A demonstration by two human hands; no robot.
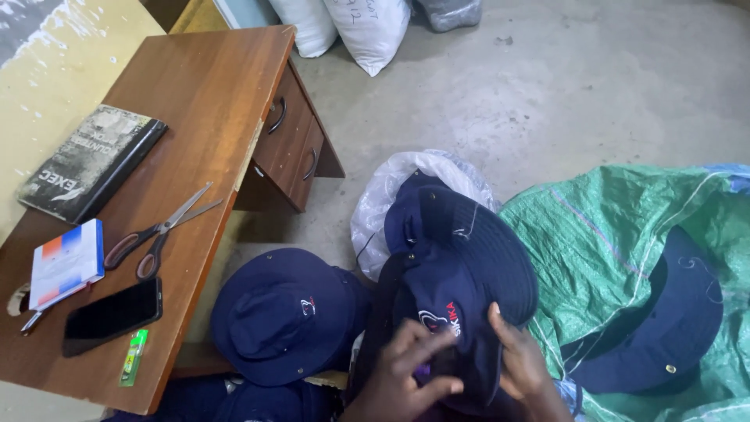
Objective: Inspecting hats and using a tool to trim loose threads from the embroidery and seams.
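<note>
Concrete floor [594, 86]; left hand [406, 371] and right hand [522, 361] each grip soft navy bucket hat [461, 266].

Phone [112, 315], dark blank screen facing up, is lying at the near edge of the wooden desk [211, 94], with a small green labelled packet [133, 357] lying just beside it. White sacks [367, 27] are leaning at the far wall; a crinkled clear plastic bag [387, 191] and a green woven sack [609, 227] are lying on the floor.

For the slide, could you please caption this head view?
Both hands, left and right, grip a navy hat beside a wooden desk with scissors.
</note>
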